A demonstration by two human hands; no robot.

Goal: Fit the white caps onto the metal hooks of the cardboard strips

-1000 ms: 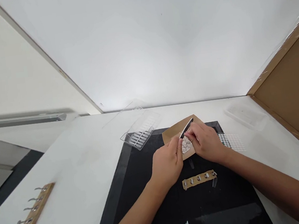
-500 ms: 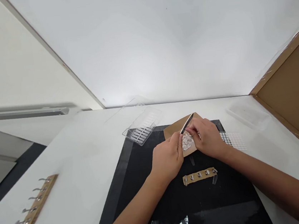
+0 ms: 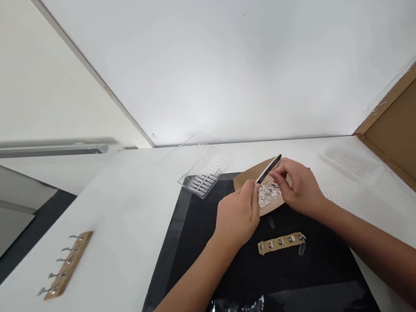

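My left hand (image 3: 239,212) is closed round the lower end of a slim nail file (image 3: 268,169), black along one side and pale along the other. It slants up to the right. Close by its edge, my right hand (image 3: 299,185) is pinched; whatever lies between the fingertips is too small to make out. Beneath both hands is a brown paper tray (image 3: 246,177) with many small whitish pieces (image 3: 268,195). Nearer me, a tan strip (image 3: 281,243) with several metal mounts lies on the black mat (image 3: 244,277). Clear false nails (image 3: 302,249) lie beside it.
On the left of the white table stands a wooden strip (image 3: 68,266) bearing several nail tips on mounts. An open clear case (image 3: 201,182) holds false nails at the back. To the right are a white tab sheet (image 3: 333,196), a clear lid (image 3: 349,162) and a cardboard panel (image 3: 407,128).
The view has shifted slightly, so most things appear farther right. My right hand has drawn a little away from my left along the file, showing more of the white pieces.
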